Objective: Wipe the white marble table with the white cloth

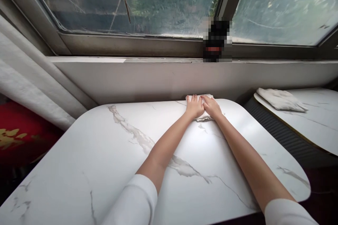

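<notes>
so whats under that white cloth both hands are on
The crumpled white cloth lies on the glossy white, grey-veined tabletop, near its far edge. The left hand and right hand cover part of it. Whatever is directly beneath the cloth is hidden.

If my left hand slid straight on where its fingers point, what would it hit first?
Your left hand would likely meet the pale wall below the window, just past the table's far edge; the gap's depth is unclear.

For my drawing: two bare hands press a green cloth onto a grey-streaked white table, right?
Not green: the head view shows a white cloth. The bare left hand and bare right hand do press it onto the grey-streaked white table.
</notes>
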Demonstrator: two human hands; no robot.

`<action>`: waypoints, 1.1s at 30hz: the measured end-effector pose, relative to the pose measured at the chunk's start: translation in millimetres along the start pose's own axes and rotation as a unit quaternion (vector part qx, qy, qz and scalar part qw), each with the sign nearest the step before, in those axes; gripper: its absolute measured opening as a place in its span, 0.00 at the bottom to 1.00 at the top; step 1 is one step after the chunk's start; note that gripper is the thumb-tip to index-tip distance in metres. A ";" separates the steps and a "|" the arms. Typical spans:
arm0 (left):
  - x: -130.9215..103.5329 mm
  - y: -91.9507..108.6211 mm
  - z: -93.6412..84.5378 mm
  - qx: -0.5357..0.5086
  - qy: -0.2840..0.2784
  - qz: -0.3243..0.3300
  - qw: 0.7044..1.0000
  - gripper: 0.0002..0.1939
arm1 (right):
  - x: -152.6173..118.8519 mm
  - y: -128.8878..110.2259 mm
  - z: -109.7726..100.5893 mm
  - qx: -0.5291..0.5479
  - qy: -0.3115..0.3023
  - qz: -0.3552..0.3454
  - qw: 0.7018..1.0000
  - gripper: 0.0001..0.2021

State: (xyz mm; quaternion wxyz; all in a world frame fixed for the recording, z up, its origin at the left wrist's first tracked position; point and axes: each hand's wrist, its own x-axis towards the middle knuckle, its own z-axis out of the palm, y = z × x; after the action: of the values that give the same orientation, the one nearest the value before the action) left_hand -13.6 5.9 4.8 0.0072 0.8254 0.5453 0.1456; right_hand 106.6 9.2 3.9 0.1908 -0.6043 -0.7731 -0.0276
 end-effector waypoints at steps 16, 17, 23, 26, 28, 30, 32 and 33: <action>-180.9 19.1 -49.5 -0.011 -0.034 0.118 0.992 0.28 | -181.2 -81.0 -29.9 0.014 0.001 -0.047 0.999 0.29; -202.3 21.3 -56.4 -0.015 -0.038 0.132 0.990 0.28 | -203.6 -90.4 -33.8 0.022 0.007 -0.063 0.998 0.31; -290.9 24.1 -80.8 -0.021 -0.063 0.172 0.983 0.30 | -293.3 -137.4 -37.3 0.008 0.055 -0.068 0.996 0.36; -301.5 22.0 -84.5 -0.027 -0.072 0.168 0.983 0.31 | -296.9 -145.8 -40.4 -0.012 0.045 -0.075 0.996 0.36; -298.1 18.8 -85.3 -0.038 -0.083 0.156 0.983 0.31 | -285.6 -146.3 -44.4 -0.027 0.027 -0.123 0.992 0.35; -286.9 12.5 -83.3 -0.046 -0.087 0.134 0.986 0.30 | -264.5 -144.0 -45.7 -0.042 0.011 -0.155 0.987 0.34; -267.5 2.5 -77.9 -0.050 -0.084 0.101 0.990 0.29 | -233.2 -139.9 -42.0 -0.056 -0.025 -0.162 0.985 0.31; -254.6 -4.0 -74.1 -0.051 -0.083 0.082 0.992 0.29 | -213.8 -137.6 -38.4 -0.062 -0.050 -0.164 0.983 0.30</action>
State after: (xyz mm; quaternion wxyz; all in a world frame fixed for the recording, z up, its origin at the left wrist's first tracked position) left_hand -128.0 -233.2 15.9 0.0824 0.8753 0.4648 0.1047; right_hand 28.8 -235.7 -4.9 0.1067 -0.4804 -0.8672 -0.0760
